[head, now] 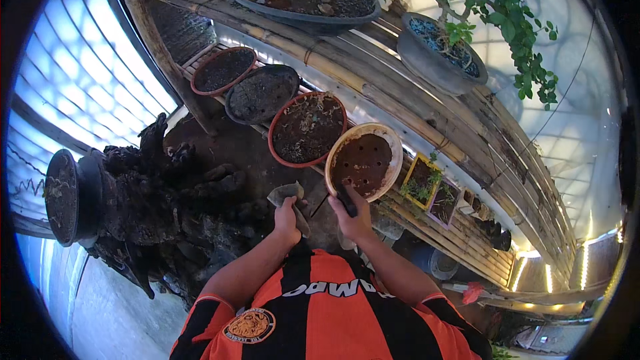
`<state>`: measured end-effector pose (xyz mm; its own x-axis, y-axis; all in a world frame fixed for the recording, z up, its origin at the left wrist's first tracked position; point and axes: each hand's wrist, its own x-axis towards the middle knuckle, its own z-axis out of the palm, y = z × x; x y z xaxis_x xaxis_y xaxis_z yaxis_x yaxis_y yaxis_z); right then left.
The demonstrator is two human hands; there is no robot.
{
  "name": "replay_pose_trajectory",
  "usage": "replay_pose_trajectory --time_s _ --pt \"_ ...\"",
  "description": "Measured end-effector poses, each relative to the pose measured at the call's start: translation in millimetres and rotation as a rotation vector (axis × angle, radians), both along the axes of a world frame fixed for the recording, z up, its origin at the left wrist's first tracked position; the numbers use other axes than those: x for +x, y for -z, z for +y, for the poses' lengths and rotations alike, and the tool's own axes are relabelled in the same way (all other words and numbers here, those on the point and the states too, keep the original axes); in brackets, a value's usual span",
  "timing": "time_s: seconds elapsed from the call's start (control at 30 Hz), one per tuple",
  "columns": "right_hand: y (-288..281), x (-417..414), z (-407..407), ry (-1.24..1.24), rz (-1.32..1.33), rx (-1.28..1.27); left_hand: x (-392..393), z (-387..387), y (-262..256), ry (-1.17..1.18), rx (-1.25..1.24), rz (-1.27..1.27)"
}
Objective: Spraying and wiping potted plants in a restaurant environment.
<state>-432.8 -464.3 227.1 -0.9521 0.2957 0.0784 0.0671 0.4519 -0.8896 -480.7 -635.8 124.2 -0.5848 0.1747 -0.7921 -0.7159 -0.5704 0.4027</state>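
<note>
My left hand grips a grey, flat, bent piece whose material I cannot tell. My right hand holds a dark handle with a thin dark rod pointing down to the left; what tool it is cannot be told. Just beyond my right hand an empty, soil-stained round pot with drainage holes rests on the lower bamboo shelf. Left of it stand a reddish-brown pot of soil with dry roots, a dark oval pot of soil and another reddish-brown pot of soil.
A large oval bonsai pot and a grey pot with a trailing plant stand on the upper bamboo shelf. Small yellow and purple planters sit lower right. A gnarled dark stump and round pot are left.
</note>
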Motion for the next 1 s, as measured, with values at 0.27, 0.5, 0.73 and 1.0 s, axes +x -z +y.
replay_pose_trajectory --time_s 0.27,0.5,0.73,1.0 --pt "-28 -51 -38 -0.113 0.087 0.044 -5 -16 0 -0.072 0.033 -0.041" --pt "-21 -70 -49 -0.074 0.025 0.038 -5 -28 6 -0.106 0.061 -0.079" --pt "-25 -72 -50 -0.177 -0.147 -0.15 -9 -29 2 -0.15 0.069 -0.075" --pt "-19 -76 -39 -0.092 -0.016 0.069 -13 -23 0 -0.138 0.07 -0.084"
